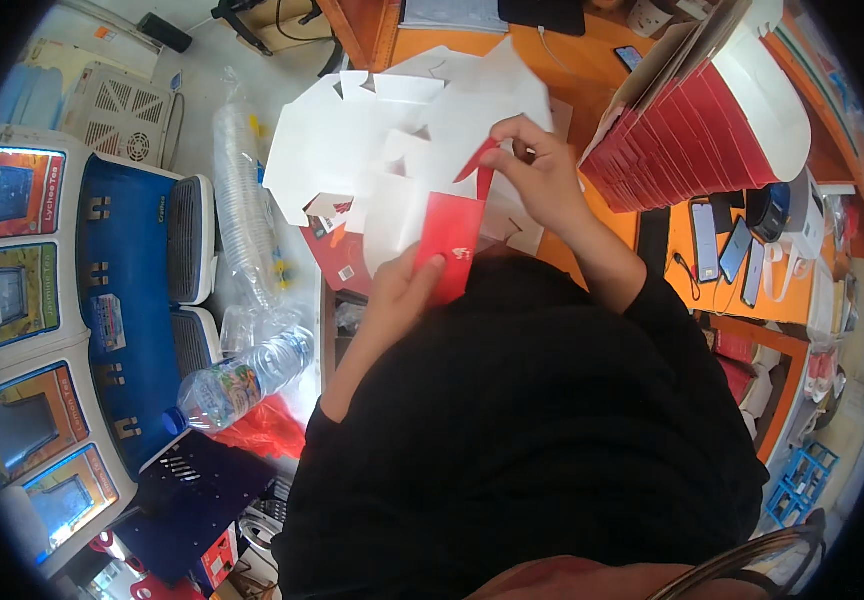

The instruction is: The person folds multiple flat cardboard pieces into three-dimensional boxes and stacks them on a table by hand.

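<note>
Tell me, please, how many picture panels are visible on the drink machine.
4, at left: red panel at top, green panel below, upper orange panel next, lowest orange panel last.

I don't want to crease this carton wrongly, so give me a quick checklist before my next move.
1. Left hand steadying the red panel: ok, the thumb lies on its face.
2. Right hand on the red flap: ok, pinched between thumb and fingers.
3. White cardboard folded in: not ok, it is spread out open beyond the hands.
4. Support under the red panel: cannot tell, its underside is hidden.
5. Phones out of the way: ok, on the orange desk to the right, apart from both hands.
</note>
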`<control>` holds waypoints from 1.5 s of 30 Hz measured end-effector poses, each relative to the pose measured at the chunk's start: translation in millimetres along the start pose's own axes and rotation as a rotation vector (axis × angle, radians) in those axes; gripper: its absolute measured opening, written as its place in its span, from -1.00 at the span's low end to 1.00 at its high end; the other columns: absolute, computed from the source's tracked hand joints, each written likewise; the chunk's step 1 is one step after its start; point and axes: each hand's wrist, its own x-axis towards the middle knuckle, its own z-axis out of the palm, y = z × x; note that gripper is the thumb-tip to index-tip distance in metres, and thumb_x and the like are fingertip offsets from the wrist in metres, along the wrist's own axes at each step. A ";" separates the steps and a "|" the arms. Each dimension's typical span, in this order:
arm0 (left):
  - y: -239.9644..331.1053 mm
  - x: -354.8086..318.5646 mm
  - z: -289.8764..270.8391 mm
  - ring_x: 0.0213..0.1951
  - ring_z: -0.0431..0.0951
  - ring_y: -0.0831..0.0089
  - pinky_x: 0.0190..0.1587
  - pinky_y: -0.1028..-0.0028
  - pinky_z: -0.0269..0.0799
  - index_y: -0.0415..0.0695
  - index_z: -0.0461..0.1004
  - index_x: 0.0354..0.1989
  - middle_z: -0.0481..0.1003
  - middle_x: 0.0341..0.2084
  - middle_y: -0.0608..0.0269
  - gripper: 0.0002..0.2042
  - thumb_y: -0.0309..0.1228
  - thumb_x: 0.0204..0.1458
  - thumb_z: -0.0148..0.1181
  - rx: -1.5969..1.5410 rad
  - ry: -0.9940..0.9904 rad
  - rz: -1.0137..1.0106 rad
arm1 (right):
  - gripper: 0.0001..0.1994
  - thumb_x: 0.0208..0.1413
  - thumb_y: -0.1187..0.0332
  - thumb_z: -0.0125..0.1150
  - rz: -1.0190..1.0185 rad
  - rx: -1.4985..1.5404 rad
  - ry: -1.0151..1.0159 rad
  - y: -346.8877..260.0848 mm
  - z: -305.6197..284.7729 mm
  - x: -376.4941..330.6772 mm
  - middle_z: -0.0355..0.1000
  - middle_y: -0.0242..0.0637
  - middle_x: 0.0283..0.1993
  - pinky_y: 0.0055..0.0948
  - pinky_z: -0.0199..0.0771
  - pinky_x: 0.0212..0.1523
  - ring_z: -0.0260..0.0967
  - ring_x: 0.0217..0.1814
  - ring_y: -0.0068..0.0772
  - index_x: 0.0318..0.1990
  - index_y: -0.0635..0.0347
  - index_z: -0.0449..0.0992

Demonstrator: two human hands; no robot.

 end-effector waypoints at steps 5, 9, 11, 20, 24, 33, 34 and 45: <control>-0.3 4.6 6.7 -0.08 0.44 0.53 0.02 0.51 0.31 -0.28 0.33 0.15 0.49 -0.10 0.21 -0.63 -0.29 0.30 -0.10 -0.273 -0.108 -0.056 | -0.86 -0.05 0.39 0.36 -0.467 -0.078 -0.171 -7.9 -4.3 -1.1 0.24 -0.45 -0.25 -0.49 0.30 -0.23 0.28 -0.28 -0.49 -0.31 0.13 0.57; 6.4 8.8 9.0 -0.10 0.41 0.51 0.02 0.52 0.29 -0.28 0.34 0.13 0.48 -0.15 0.19 -0.64 -0.29 0.31 -0.17 -0.219 -0.143 -0.057 | -0.84 -0.15 0.54 0.37 -0.480 -0.289 -0.204 -26.8 3.9 -13.2 0.15 -0.30 -0.32 -0.49 0.29 -0.28 0.24 -0.26 -0.38 -0.36 0.20 0.55; 7.8 9.9 9.9 -0.11 0.41 0.51 0.02 0.52 0.29 -0.28 0.34 0.11 0.48 -0.17 0.18 -0.65 -0.30 0.31 -0.17 -0.200 -0.164 -0.039 | -0.85 -0.16 0.55 0.35 -0.420 -0.227 -0.294 -26.5 0.9 -12.2 0.15 -0.30 -0.33 -0.48 0.30 -0.28 0.25 -0.27 -0.36 -0.38 0.19 0.55; 28.8 8.5 9.7 -0.11 0.43 0.43 0.00 0.44 0.30 -0.28 0.37 0.00 0.49 -0.20 0.13 -0.67 -0.26 0.31 -0.14 -0.072 -0.178 -0.036 | -0.85 -0.14 0.53 0.33 -0.389 -0.332 -0.564 -39.2 -7.2 -21.2 0.25 -0.29 -0.26 -0.42 0.38 -0.23 0.35 -0.23 -0.31 -0.35 0.17 0.56; 27.0 14.1 15.0 -0.23 0.52 0.13 -0.13 0.28 0.37 -0.26 0.36 -0.02 0.52 -0.31 -0.02 -0.68 -0.23 0.30 -0.11 -0.011 -0.024 0.063 | -0.61 -0.07 0.39 0.37 -0.316 -0.042 -0.247 -16.5 7.0 -31.5 0.28 -0.26 -0.08 -0.40 0.41 -0.08 0.37 -0.13 -0.30 -0.01 0.12 0.49; 38.9 29.4 -2.5 -0.12 0.49 0.00 -0.03 0.11 0.32 -0.17 0.49 -0.10 0.54 -0.22 0.01 -0.76 -0.36 0.09 0.13 0.742 0.306 0.608 | -0.26 0.05 0.22 0.35 0.068 0.449 -0.280 -5.4 13.0 -27.4 0.13 -0.22 0.31 -0.37 0.13 0.31 0.09 0.34 -0.40 0.30 0.14 0.04; 48.5 34.5 -14.7 -0.09 0.48 0.04 0.02 0.12 0.30 -0.17 0.51 -0.12 0.55 -0.21 0.06 -0.75 -0.40 0.02 0.20 0.886 0.574 0.715 | -0.26 0.05 0.22 0.35 0.102 0.459 -0.307 -7.3 1.7 -26.1 0.15 -0.23 0.30 -0.38 0.15 0.30 0.10 0.34 -0.39 0.30 0.14 0.04; 31.0 14.5 -31.1 -0.41 0.57 0.41 -0.26 0.44 0.48 -0.28 0.59 -0.24 0.58 -0.48 0.17 -0.84 -0.46 0.05 0.27 0.350 0.444 0.103 | -0.26 -0.11 0.21 0.46 0.115 0.357 -0.279 0.8 -30.7 -39.2 0.27 -0.27 0.11 -0.38 0.29 0.18 0.22 0.21 -0.43 0.19 0.07 0.12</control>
